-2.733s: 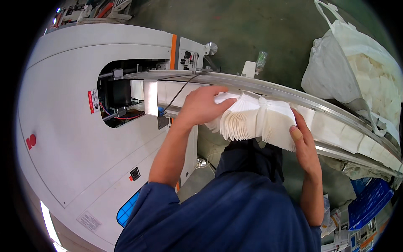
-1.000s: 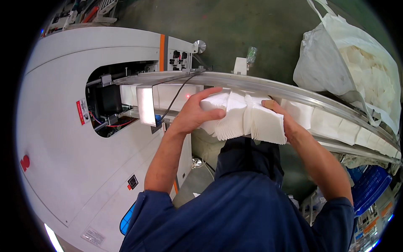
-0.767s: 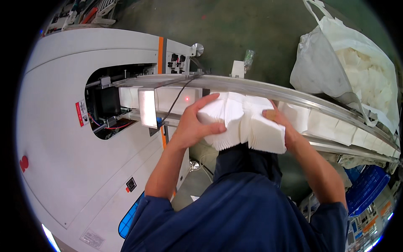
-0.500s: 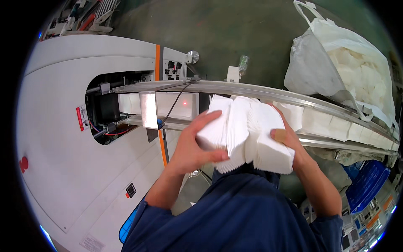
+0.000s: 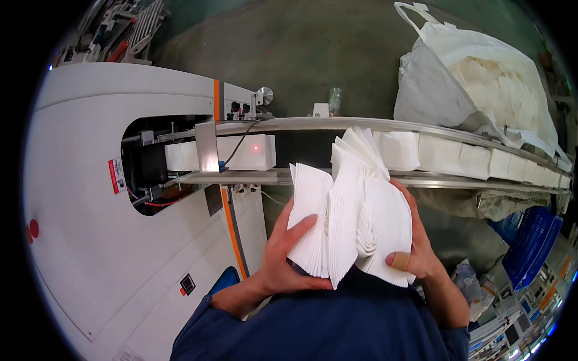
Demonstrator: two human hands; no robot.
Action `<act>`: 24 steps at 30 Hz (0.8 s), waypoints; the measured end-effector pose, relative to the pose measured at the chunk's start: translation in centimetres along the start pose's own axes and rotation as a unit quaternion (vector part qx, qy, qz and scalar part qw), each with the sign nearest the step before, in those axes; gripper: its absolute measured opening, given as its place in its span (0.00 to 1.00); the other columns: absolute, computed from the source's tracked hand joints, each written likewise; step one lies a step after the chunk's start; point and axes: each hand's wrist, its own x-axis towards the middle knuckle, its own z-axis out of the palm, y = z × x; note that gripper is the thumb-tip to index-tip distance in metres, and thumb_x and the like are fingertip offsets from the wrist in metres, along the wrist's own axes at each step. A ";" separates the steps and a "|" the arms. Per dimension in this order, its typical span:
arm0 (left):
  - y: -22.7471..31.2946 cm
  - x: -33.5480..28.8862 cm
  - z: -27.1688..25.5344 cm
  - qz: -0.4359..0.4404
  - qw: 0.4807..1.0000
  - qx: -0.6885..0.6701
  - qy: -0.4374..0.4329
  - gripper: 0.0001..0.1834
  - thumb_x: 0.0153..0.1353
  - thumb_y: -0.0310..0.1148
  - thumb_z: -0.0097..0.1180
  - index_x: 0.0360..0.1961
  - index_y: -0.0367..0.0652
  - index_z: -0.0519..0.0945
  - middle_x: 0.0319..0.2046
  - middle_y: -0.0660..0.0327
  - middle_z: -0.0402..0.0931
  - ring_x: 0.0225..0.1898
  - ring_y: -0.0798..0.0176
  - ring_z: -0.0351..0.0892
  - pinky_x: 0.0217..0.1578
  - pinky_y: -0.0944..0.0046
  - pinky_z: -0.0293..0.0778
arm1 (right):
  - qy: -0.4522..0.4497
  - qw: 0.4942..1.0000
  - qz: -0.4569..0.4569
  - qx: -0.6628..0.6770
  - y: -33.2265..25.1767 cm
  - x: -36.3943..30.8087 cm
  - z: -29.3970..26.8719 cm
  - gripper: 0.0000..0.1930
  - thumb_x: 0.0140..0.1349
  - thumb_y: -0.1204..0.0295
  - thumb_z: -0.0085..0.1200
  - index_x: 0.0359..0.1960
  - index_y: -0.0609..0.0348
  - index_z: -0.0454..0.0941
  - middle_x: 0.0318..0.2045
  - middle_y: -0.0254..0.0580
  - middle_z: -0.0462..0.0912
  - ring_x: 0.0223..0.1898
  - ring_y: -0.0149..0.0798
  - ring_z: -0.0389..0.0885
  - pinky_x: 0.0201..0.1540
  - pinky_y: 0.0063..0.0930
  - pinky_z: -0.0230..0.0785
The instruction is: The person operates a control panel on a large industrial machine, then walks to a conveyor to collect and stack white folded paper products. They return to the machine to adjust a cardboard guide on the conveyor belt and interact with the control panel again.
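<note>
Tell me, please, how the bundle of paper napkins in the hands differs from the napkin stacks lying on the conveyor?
The bundle of napkins is lifted off the line, gripped by the left hand and right hand; the stacks on the conveyor rest in the metal channel. The bundle fans open loosely, while the stacks sit as compact blocks in a row. Both are white folded paper.

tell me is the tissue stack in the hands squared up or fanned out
Fanned out. The stack of white tissues splays into loose bunches with leaves sticking up at the top, held between the left hand and right hand.
</note>
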 end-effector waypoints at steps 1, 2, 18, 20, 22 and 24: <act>-0.1 -0.4 0.3 0.014 1.000 -0.002 0.003 0.57 0.28 0.51 0.81 0.61 0.39 0.69 0.65 0.30 0.48 0.66 0.33 0.56 0.61 0.48 0.59 | 0.001 1.000 -0.008 -0.004 0.2 -0.6 0.2 0.57 0.38 0.68 0.63 0.71 0.59 0.42 0.65 0.49 0.57 0.67 0.44 0.55 0.68 0.36 0.46; -0.1 -0.8 0.6 0.028 1.000 -0.005 0.005 0.56 0.28 0.51 0.81 0.60 0.38 0.69 0.65 0.30 0.48 0.66 0.32 0.56 0.61 0.47 0.60 | 0.002 1.000 -0.015 -0.009 0.4 -1.3 0.4 0.57 0.37 0.67 0.63 0.71 0.59 0.42 0.65 0.49 0.58 0.67 0.45 0.55 0.68 0.36 0.46; 6.5 -3.9 12.5 0.280 0.939 0.025 -0.200 0.58 0.31 0.57 0.78 0.60 0.37 0.64 0.62 0.25 0.52 0.63 0.26 0.57 0.59 0.37 0.61 | 0.239 0.948 -0.193 -0.088 4.9 -26.5 -0.5 0.56 0.42 0.62 0.64 0.71 0.61 0.41 0.65 0.53 0.55 0.67 0.48 0.55 0.68 0.38 0.47; 8.8 -4.6 16.6 0.326 0.910 0.010 -0.256 0.59 0.31 0.58 0.77 0.61 0.38 0.63 0.62 0.26 0.52 0.64 0.27 0.56 0.60 0.37 0.61 | 0.306 0.921 -0.219 -0.105 6.1 -32.5 0.0 0.55 0.42 0.61 0.63 0.71 0.61 0.42 0.65 0.54 0.54 0.67 0.49 0.54 0.68 0.39 0.46; 11.6 -6.1 18.3 0.354 0.880 0.007 -0.315 0.59 0.31 0.59 0.77 0.62 0.38 0.63 0.62 0.27 0.52 0.64 0.28 0.56 0.60 0.38 0.61 | 0.379 0.886 -0.247 -0.102 7.8 -37.3 2.8 0.55 0.43 0.60 0.63 0.71 0.61 0.42 0.66 0.54 0.54 0.67 0.49 0.53 0.68 0.38 0.46; 14.0 -7.8 23.8 0.369 0.848 0.002 -0.381 0.59 0.31 0.59 0.76 0.62 0.38 0.63 0.63 0.28 0.52 0.64 0.29 0.57 0.60 0.38 0.61 | 0.455 0.844 -0.271 -0.087 10.4 -43.4 3.4 0.55 0.43 0.60 0.63 0.71 0.61 0.42 0.66 0.54 0.54 0.67 0.49 0.53 0.68 0.38 0.46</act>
